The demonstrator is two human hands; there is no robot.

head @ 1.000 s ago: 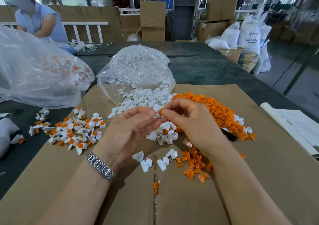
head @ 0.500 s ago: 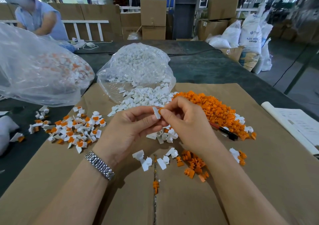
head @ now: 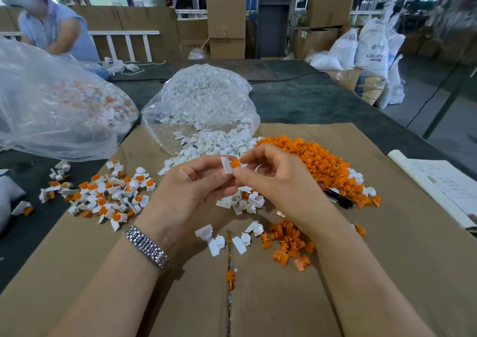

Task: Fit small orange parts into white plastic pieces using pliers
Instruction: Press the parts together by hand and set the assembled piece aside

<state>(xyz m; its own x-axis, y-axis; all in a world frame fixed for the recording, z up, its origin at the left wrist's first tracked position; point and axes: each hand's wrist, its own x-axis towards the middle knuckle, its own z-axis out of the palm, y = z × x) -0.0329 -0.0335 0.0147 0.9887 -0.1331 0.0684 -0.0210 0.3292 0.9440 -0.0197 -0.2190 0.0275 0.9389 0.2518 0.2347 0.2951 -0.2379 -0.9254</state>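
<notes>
Work surface: brown cardboard sheet (head: 387, 233), matt, creased along a centre seam. White pieces (head: 219, 147): moulded plastic, smooth, slight sheen. Orange parts (head: 320, 161): plastic, matt. Bags (head: 51, 109): thin clear plastic film, glossy, wrinkled. Watch band (head: 145, 246): polished metal links. Table (head: 309, 99): dark, dull, scuffed.

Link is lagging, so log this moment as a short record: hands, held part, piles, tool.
left hand: pinches the white piece
right hand: pinches the same piece, orange part in it
finished pile: on the left of the cardboard
loose orange pile: right of the hands
white pieces: spilling from the clear bag
pliers: lying by the orange pile, in neither hand
</notes>
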